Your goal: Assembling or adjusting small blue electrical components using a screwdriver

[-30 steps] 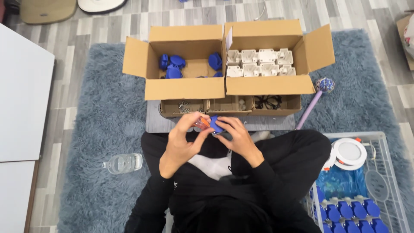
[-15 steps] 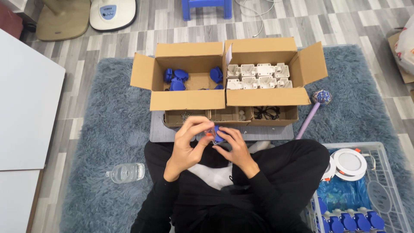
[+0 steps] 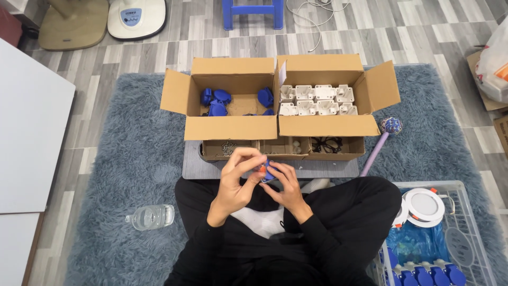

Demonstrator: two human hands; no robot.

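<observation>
My left hand [image 3: 238, 177] and my right hand [image 3: 284, 185] meet in front of me over my lap, both closed around a small blue part [image 3: 268, 171] with an orange bit on it. Most of the part is hidden by my fingers. Just beyond my hands lies a low cardboard tray [image 3: 254, 156] divided into compartments with small hardware. Behind it stand two open cardboard boxes: the left box [image 3: 233, 127] holds several blue parts [image 3: 217, 100], the right box [image 3: 323, 126] holds several white parts [image 3: 315, 99].
I sit cross-legged on a grey shaggy rug [image 3: 127, 159]. A clear water bottle [image 3: 151, 217] lies at my left. A white wire basket [image 3: 465, 238] at right holds round white lamps [image 3: 423, 204] and blue parts. A purple wand [image 3: 381, 143] lies beside the right box.
My hands stay together on the blue part, fingers shifting slightly. The view has tilted, showing more floor beyond the boxes.
</observation>
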